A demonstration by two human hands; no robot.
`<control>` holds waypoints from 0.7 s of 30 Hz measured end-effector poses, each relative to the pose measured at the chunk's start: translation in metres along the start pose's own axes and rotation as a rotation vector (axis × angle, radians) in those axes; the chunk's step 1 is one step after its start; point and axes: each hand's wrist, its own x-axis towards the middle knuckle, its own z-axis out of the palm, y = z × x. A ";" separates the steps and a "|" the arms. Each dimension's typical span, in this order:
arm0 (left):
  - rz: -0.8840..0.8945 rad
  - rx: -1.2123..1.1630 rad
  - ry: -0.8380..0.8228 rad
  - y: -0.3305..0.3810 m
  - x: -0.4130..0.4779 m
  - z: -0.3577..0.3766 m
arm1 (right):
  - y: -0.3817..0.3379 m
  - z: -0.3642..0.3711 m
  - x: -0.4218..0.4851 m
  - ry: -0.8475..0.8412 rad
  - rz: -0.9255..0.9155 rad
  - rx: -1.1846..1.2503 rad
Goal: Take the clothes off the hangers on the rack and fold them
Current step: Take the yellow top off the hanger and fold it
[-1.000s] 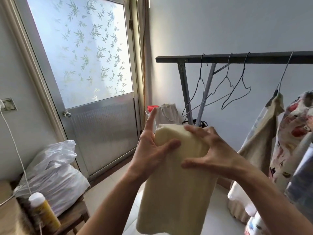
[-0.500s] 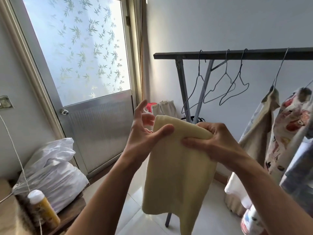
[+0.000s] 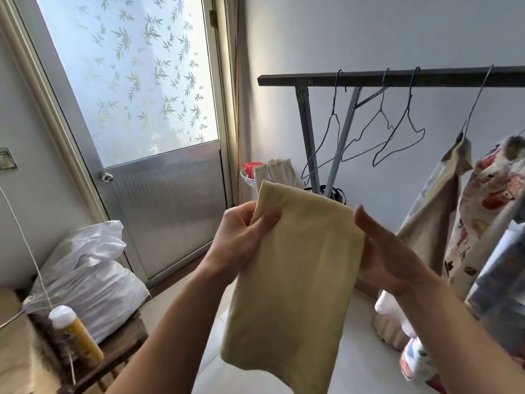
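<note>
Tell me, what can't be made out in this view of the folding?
Head view:
- Fingers of the right hand: hidden behind the yellow cloth.
- hanging clothes: cut off by the right edge.
- Lower end of the yellow cloth: cut off by the bottom edge.
- rack: far end beyond the right edge.

The yellow cloth [image 3: 292, 265] is hiding the right hand's [image 3: 389, 251] fingers behind it; its lower end and the rack [image 3: 397, 78] above it are running out of frame.

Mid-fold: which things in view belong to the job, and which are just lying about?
Job: yellow cloth, left hand, right hand, rack, empty hangers, hanging clothes.
Lying about: white bag, yellow bottle, door.
</note>
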 end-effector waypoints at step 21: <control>-0.574 -0.510 0.072 -0.056 -0.037 0.069 | 0.030 0.043 0.026 0.758 -0.526 -0.364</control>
